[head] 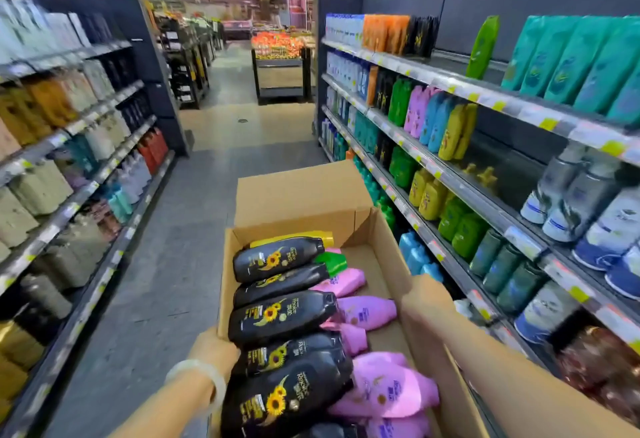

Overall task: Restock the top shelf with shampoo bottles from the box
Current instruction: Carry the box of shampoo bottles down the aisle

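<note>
1. The left hand point(214, 351) grips the near-left wall of the open brown cardboard box point(388, 264); its fingers wrap out of sight, so their spread cannot be told.
2. The right hand point(427, 302) holds the box's right wall, fingers hidden over the rim (likewise unreadable).
3. Inside lie black shampoo bottles with sunflower labels point(282, 321) on the left and pink shampoo bottles point(384, 385) on the right, plus a green and a yellow one at the far end.
4. The grey top shelf point(460, 84) on the right shows a bare stretch beside a lone upright green bottle point(483, 46).
5. Judged step: carrying the box to the spot. Next calls for steadying the box, freeing one hand and lifting a bottle.
</note>
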### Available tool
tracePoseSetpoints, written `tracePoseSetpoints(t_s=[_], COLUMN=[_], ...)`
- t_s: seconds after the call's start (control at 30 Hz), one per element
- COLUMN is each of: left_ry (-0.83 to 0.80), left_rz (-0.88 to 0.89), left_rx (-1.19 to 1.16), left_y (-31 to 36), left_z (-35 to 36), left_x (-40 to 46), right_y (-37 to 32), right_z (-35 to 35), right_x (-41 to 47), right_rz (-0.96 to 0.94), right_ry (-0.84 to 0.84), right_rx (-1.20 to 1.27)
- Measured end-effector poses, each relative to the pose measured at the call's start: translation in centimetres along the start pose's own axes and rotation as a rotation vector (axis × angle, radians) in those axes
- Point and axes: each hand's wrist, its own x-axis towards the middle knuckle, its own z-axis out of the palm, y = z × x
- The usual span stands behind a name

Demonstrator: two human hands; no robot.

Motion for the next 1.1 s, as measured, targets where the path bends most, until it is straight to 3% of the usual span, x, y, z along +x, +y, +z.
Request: tracePoseSetpoints(t_s=[0.3,0.63,1.1], left_ry=[-0.006,-0.037,-0.019], left_rz=[0.029,0.007,-0.022], left_rx=[0.1,0.014,0.071], left_y=[11.5,26.9,47.5], left_z=[-0.8,-2.2,-1.3], left_x=[22.9,46.4,78.3], right_y=[-12.8,-25.9,-44.4], right_z=[0.9,0.9,-0.5], right_x=[21.1,44.6,79.9], right_rz=[0.066,0.154,0.106], right_ry=[-0.014,-0.022,-0.025], right_rx=[-0.031,-0.01,-0.058])
